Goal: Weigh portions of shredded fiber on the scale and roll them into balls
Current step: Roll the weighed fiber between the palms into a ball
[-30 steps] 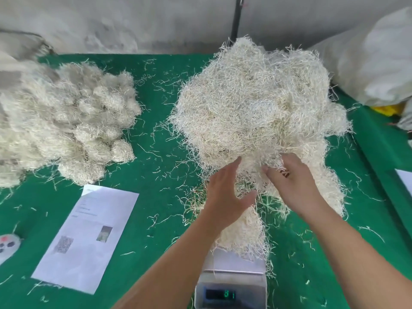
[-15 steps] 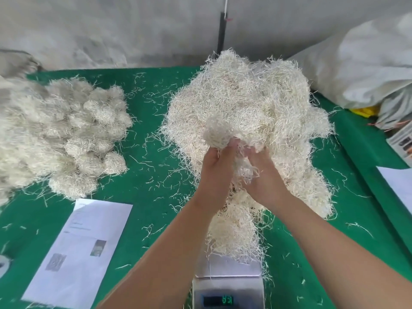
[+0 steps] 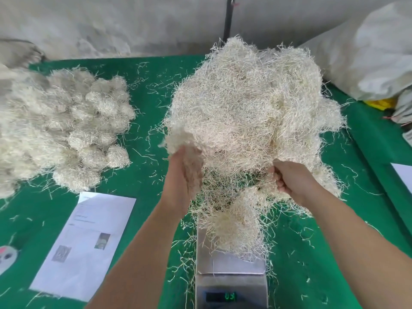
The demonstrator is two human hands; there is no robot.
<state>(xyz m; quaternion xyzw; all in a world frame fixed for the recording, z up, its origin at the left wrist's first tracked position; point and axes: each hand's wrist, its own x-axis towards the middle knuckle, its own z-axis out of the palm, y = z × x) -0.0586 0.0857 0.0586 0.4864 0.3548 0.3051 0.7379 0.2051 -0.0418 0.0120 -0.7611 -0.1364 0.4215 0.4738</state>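
A big pile of pale shredded fiber (image 3: 252,112) lies on the green table (image 3: 147,175). My left hand (image 3: 184,172) holds a tuft of fiber (image 3: 178,139) pulled off the pile's left front edge. My right hand (image 3: 289,179) grips strands at the pile's lower right front. A portion of fiber (image 3: 238,221) rests on the steel scale (image 3: 229,270), whose green display (image 3: 223,296) is lit. Finished fiber balls (image 3: 89,139) are heaped at the left.
A printed paper sheet (image 3: 87,241) lies left of the scale. A grey round device (image 3: 7,258) sits at the left edge. White sacks (image 3: 374,52) stand at the back right. Loose strands litter the cloth. A concrete wall runs behind the table.
My hands were together at the pile's front; they have now pulled apart, the left moving left with a tuft, the right moving right with strands.
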